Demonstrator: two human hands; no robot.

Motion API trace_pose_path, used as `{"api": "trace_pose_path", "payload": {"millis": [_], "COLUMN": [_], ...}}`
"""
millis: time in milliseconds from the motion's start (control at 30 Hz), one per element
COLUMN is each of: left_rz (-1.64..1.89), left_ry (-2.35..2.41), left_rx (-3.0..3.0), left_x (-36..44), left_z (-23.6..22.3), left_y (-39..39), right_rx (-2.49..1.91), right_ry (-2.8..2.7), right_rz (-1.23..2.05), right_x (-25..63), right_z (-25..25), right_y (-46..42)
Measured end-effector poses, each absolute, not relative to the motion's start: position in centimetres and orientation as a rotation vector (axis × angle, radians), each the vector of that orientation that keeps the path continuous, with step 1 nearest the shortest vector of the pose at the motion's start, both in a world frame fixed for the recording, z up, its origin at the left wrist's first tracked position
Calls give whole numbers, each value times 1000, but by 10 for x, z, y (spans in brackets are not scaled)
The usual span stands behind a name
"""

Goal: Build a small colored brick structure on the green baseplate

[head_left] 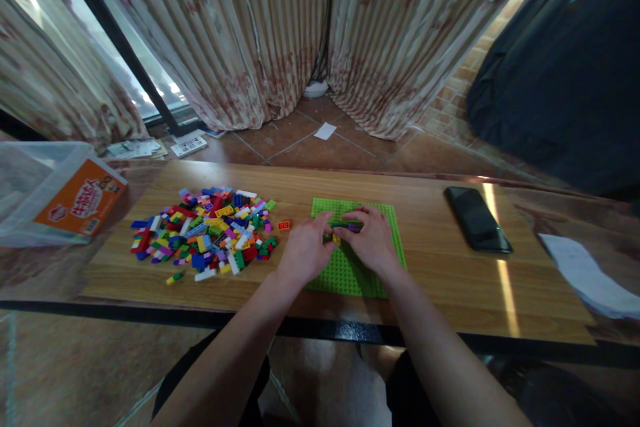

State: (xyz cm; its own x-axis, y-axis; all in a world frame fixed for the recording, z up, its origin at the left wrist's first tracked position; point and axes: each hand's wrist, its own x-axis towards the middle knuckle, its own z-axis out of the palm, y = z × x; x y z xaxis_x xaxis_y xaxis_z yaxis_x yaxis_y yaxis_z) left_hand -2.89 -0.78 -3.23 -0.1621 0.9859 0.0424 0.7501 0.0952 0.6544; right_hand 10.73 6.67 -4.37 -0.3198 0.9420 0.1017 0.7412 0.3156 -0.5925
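A green studded baseplate [350, 283] lies on the wooden table in front of me. My left hand [307, 245] reaches over its left part, thumb and fingers closed around small building bricks. My right hand [371, 240] comes in from the other side, its fingers bent onto the same small group. Between the fingertips show a yellow brick [337, 239] and a purple brick [354, 228], with a dark green one behind. The fingers cover most of this group, so its shape is hidden. A single orange brick [284, 225] sits just left of the baseplate.
A loose pile of mixed bricks [215, 230] spreads over the table's left half. A green and yellow piece [175, 278] lies near the front edge. At far left stands a clear plastic box [45, 173] with an orange label. A black phone [477, 220] and white paper [590, 273] are right.
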Motion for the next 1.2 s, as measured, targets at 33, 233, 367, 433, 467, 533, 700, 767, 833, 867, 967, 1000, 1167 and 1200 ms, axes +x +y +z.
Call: {"api": "trace_pose_path", "payload": {"millis": [33,233,367,433,467,533,700,767,833,867,967,1000,1167,1200], "left_rz": [768,714,733,753,762,775,834,862,875,875,863,862,866,867], "left_ry": [1965,2003,2005,1988,1973,1927,1839,1841,1870,1893,1936,1940,1965,1970], "left_rx": [1692,1693,1707,1724,1731,1724,1626,1596,1567,1554,1530,1525,1519,1520], "left_x": [-29,-26,-27,-29,-31,-34,-38,-38,-35,-34,-31,-30,-29,-28], "left_z": [-31,-26,-28,-31,-31,-31,-29,-29,-30,-30,-31,-31,-31,-32], "left_y": [-7,-3,-3,-4,-4,-3,-1,0,1,2,3,4,4,4], "right_rx": [-1495,-1485,-1436,-1416,-1408,-1372,-1237,-1245,-1254,-1255,-1244,-1240,-1256,-1260], "right_ry": [-2158,-2169,-2168,-2152,-2140,-2100,-1646,-1400,-1258,-1231,-1242,-1255,-1321,-1334], "right_rz": [624,593,571,576,584,629,986,1044,1060,1073,1132,1148,1141,1133], "right_x": [107,103,104,106,107,110,123,128,130,131,130,129,133,134], "right_z": [-44,-46,-50,-52,-52,-53,-52,-49,-46,-44,-40,-40,-41,-41], "right_y": [67,69,68,66,66,69,88,96,98,98,93,90,86,86]}}
